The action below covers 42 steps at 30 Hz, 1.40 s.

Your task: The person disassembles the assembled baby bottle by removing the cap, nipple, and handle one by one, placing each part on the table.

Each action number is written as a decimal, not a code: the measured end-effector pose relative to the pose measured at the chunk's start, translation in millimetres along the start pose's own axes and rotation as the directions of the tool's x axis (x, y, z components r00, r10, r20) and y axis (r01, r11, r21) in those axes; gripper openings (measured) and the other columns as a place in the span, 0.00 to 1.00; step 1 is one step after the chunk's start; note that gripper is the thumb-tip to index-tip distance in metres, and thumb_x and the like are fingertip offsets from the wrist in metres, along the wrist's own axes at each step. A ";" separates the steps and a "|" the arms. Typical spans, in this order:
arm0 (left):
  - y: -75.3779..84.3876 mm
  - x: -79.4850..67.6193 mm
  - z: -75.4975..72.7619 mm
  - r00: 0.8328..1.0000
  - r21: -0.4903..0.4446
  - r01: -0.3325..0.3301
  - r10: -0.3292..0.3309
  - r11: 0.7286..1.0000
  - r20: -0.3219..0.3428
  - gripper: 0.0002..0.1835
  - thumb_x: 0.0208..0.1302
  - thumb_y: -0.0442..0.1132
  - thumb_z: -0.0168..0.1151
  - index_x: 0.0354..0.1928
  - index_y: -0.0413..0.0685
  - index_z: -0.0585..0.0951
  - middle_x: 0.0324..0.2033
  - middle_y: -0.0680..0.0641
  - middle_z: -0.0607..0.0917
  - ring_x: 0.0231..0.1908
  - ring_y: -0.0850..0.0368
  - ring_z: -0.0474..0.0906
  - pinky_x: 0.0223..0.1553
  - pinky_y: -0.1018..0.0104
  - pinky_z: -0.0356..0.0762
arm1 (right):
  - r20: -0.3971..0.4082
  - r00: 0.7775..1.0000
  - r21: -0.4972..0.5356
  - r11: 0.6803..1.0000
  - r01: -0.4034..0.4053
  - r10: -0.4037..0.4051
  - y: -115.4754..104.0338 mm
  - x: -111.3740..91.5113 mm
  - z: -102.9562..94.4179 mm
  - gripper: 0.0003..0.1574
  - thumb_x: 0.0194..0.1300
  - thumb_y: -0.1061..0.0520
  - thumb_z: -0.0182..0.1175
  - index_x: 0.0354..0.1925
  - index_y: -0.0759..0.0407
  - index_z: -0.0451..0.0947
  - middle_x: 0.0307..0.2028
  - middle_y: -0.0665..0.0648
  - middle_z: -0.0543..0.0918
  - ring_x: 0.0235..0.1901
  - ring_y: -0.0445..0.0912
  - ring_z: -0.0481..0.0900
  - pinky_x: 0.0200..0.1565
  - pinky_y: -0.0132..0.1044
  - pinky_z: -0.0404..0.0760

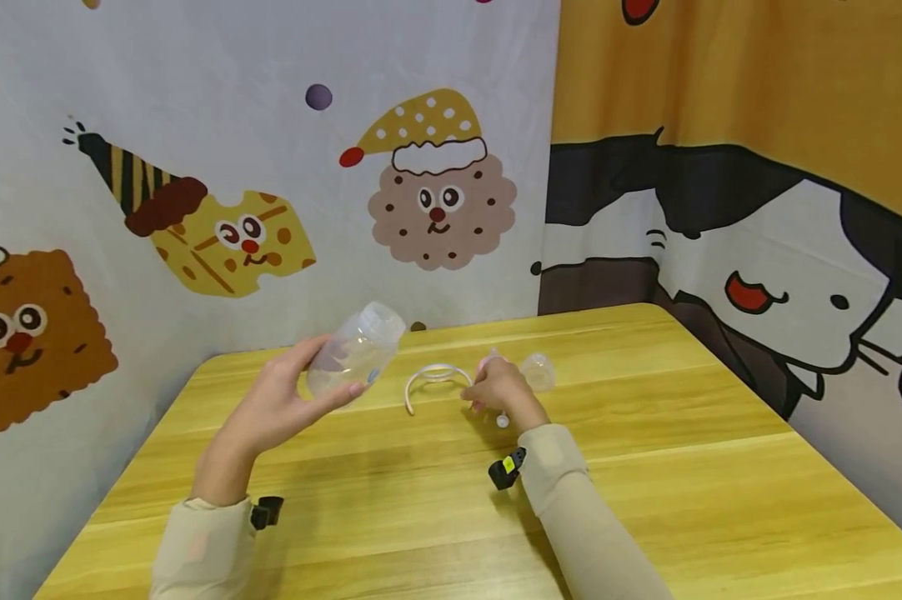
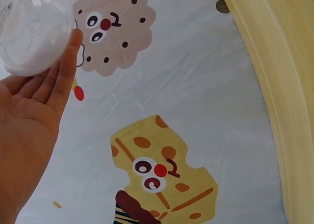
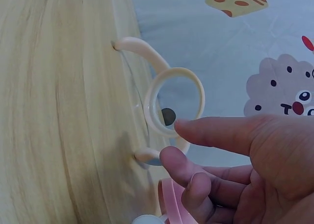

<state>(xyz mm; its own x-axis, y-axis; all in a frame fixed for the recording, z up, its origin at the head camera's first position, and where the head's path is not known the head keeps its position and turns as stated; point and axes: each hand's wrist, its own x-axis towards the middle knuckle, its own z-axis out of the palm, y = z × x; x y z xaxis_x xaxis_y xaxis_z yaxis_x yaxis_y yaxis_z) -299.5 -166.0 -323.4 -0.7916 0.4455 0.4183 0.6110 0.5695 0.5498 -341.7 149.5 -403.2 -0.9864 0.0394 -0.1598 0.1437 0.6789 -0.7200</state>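
My left hand (image 1: 274,396) grips a clear baby bottle (image 1: 357,346) without a lid, held tilted above the table with its mouth up to the right. The left wrist view shows the bottle's round base (image 2: 34,35) against the fingers. My right hand (image 1: 507,387) reaches low at the table's far side, thumb and fingers apart. A pale bottle handle (image 1: 438,371), a ring with two curved arms, stands just beyond it; the thumb tip overlaps the ring (image 3: 149,104) in the right wrist view. Below the fingers, partly hidden by them, lies a pink collar (image 3: 170,203).
A clear dome cap (image 1: 538,372) stands right of my right hand. A small white round piece (image 1: 503,420) lies beneath that hand's wrist. The wooden table (image 1: 391,517) ends at a cartoon-printed cloth (image 1: 331,233) behind, with another curtain (image 1: 721,100) at right.
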 end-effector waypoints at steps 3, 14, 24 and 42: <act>-0.6 0.5 -0.3 1.000 -0.018 0.008 -0.008 1.000 -0.004 0.32 0.58 0.57 0.69 0.63 0.61 0.70 0.49 0.57 0.79 0.48 0.60 0.77 0.46 0.52 0.76 | 0.009 1.000 -0.007 1.000 -0.005 0.005 -0.2 0.2 -0.2 0.12 0.60 0.53 0.69 0.30 0.59 0.79 0.26 0.59 0.86 0.29 0.53 0.83 0.23 0.35 0.72; -2.9 0.2 -1.3 0.998 -0.044 0.055 -0.056 0.998 -0.028 0.35 0.58 0.56 0.69 0.64 0.54 0.67 0.51 0.51 0.78 0.49 0.52 0.78 0.41 0.52 0.78 | 0.030 0.999 -0.002 1.000 0.022 -0.022 -3.1 -4.9 -2.2 0.13 0.62 0.51 0.68 0.34 0.60 0.79 0.28 0.59 0.86 0.31 0.53 0.81 0.28 0.38 0.74; -9.8 3.2 -2.3 0.987 -0.118 0.085 -0.100 0.989 -0.127 0.37 0.59 0.54 0.69 0.64 0.51 0.64 0.54 0.48 0.75 0.50 0.48 0.80 0.42 0.53 0.79 | 0.043 0.999 0.001 1.000 0.011 -0.011 -5.3 -5.2 -5.6 0.28 0.66 0.47 0.64 0.53 0.65 0.73 0.29 0.59 0.86 0.34 0.51 0.82 0.36 0.41 0.76; -25.4 2.7 0.4 0.964 -0.057 0.204 -0.211 0.977 -0.160 0.38 0.58 0.59 0.68 0.62 0.47 0.65 0.51 0.43 0.79 0.47 0.46 0.79 0.40 0.54 0.79 | 0.041 0.998 -0.012 0.998 0.054 -0.054 -8.4 -5.6 -6.2 0.32 0.71 0.42 0.56 0.58 0.66 0.72 0.27 0.59 0.86 0.36 0.52 0.82 0.40 0.42 0.75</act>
<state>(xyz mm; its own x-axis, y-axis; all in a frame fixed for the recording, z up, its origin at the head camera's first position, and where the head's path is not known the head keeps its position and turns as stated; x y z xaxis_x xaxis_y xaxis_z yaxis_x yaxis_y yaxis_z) -317.1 -179.0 -336.5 -0.8933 0.1986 0.4033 0.4350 0.6083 0.6639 -337.9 148.1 -392.1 -0.9886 -0.0271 -0.1483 0.0890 0.6886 -0.7196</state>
